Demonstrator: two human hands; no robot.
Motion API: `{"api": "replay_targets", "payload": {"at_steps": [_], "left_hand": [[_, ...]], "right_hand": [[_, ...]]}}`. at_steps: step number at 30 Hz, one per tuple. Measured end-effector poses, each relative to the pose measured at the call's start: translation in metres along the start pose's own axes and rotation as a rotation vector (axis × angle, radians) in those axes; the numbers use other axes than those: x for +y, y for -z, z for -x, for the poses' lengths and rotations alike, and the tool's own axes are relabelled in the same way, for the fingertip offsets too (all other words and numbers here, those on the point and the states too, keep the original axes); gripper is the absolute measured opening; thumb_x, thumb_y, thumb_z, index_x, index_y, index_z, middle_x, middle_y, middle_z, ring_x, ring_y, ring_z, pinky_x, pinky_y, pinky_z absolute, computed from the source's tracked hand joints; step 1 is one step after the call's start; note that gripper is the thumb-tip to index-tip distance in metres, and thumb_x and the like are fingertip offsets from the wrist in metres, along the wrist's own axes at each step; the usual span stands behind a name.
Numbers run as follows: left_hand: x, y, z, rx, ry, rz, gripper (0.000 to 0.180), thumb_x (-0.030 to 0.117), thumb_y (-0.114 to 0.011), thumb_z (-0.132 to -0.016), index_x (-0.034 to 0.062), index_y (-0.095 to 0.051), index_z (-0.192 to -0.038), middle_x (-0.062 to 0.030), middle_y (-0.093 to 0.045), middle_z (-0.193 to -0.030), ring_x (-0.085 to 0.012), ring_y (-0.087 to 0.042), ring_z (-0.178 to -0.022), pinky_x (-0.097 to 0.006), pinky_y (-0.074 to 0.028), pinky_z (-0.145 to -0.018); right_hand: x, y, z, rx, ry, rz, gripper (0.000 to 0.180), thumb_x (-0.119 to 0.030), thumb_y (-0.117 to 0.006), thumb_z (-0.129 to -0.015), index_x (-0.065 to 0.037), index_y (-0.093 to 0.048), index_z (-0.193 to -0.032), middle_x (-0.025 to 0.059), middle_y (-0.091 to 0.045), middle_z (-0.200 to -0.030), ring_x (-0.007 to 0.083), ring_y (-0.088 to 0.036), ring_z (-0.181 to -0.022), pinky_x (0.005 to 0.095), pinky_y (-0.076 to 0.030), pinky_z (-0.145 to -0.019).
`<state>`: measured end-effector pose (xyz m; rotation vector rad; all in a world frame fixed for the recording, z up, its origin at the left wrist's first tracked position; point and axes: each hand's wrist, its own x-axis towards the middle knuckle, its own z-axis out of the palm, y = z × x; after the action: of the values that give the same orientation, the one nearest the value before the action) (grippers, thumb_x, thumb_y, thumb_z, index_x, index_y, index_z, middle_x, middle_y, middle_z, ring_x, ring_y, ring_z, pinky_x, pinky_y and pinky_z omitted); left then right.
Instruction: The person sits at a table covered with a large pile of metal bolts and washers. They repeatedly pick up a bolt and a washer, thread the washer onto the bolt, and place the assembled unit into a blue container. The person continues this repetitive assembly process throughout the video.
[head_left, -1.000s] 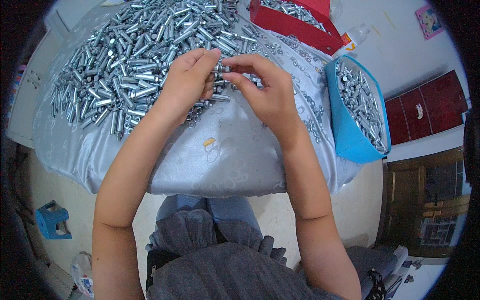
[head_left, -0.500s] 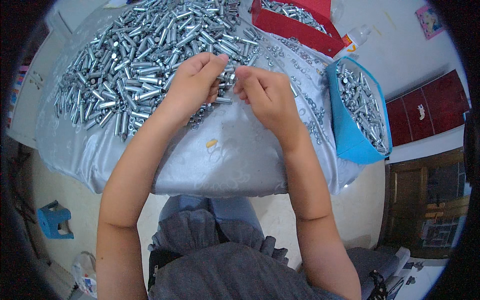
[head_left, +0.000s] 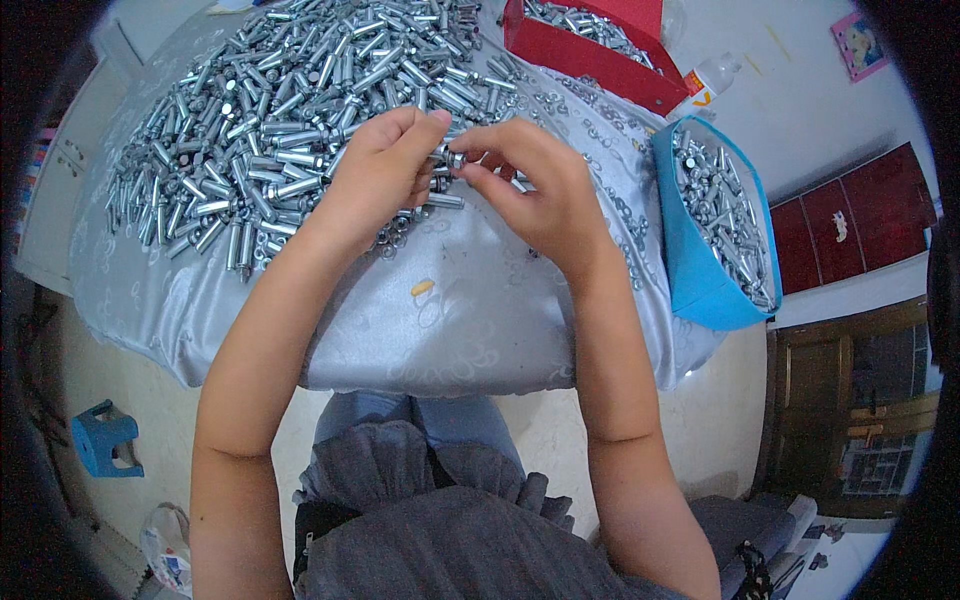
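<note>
My left hand (head_left: 382, 168) is closed around a silvery expansion bolt (head_left: 448, 157), whose threaded end with its nut sticks out toward the right. Most of that bolt is hidden by the fingers. My right hand (head_left: 545, 190) meets this end, its thumb below and index finger above pinching the nut. Just beyond both hands spreads a big heap of similar metal expansion bolts (head_left: 290, 130). One loose bolt (head_left: 445, 201) lies under the hands, and a few small nuts (head_left: 393, 236) rest below my left wrist.
A grey satin tablecloth (head_left: 390, 345) covers the table, with a small yellow piece (head_left: 422, 287) on it. Loose nuts and washers (head_left: 625, 215) are scattered right of my right hand. A blue fabric bin (head_left: 690, 275) and a red box (head_left: 585, 55) hold bolts. A plastic bottle (head_left: 712, 76) stands nearby.
My right hand has opened its curled fingers somewhat and moved in to grip the nut end of the bolt. The left hand keeps its hold, almost unmoved.
</note>
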<state>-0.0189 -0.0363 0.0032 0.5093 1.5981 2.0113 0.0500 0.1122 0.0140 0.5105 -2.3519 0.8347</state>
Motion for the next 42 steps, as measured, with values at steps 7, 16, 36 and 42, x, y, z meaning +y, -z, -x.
{"api": "replay_targets", "payload": {"at_steps": [7, 16, 36, 42], "left_hand": [[0.003, -0.005, 0.001, 0.041, 0.003, -0.108, 0.029, 0.029, -0.050, -0.085, 0.0080, -0.046, -0.066, 0.0042, -0.038, -0.051, -0.0049, -0.034, -0.042, -0.020, -0.029, -0.039], [-0.005, 0.002, -0.002, 0.007, -0.005, -0.069, 0.026, 0.031, -0.049, -0.085, 0.0088, -0.048, -0.072, 0.0057, -0.034, -0.050, -0.0043, -0.030, -0.040, -0.020, -0.024, -0.038], [-0.005, 0.001, -0.002, 0.040, 0.062, -0.099, 0.028, 0.031, -0.050, -0.084, 0.0092, -0.046, -0.067, 0.0047, -0.037, -0.052, -0.0048, -0.033, -0.043, -0.020, -0.030, -0.041], [-0.006, 0.003, -0.004, 0.015, 0.054, -0.062, 0.024, 0.031, -0.048, -0.085, 0.0109, -0.046, -0.072, 0.0059, -0.034, -0.050, -0.0044, -0.029, -0.040, -0.021, -0.021, -0.037]], "right_hand": [[0.000, 0.006, 0.005, -0.118, -0.126, 0.123, 0.027, -0.023, -0.068, -0.067, -0.008, -0.058, -0.087, 0.0068, -0.056, -0.068, 0.0191, -0.055, -0.056, 0.0278, -0.044, -0.050], [0.005, 0.005, 0.000, -0.089, 0.068, 0.085, 0.026, -0.016, -0.063, -0.070, -0.010, -0.056, -0.095, 0.0082, -0.055, -0.076, 0.0234, -0.056, -0.063, 0.0295, -0.044, -0.053], [-0.005, 0.008, 0.001, -0.140, -0.161, 0.147, 0.022, -0.023, -0.063, -0.071, -0.009, -0.058, -0.087, 0.0071, -0.057, -0.077, 0.0228, -0.057, -0.065, 0.0315, -0.045, -0.055], [0.004, 0.002, 0.000, 0.002, 0.032, 0.066, 0.020, -0.027, -0.062, -0.074, -0.008, -0.057, -0.080, 0.0068, -0.056, -0.070, 0.0248, -0.056, -0.061, 0.0326, -0.044, -0.053]]}}
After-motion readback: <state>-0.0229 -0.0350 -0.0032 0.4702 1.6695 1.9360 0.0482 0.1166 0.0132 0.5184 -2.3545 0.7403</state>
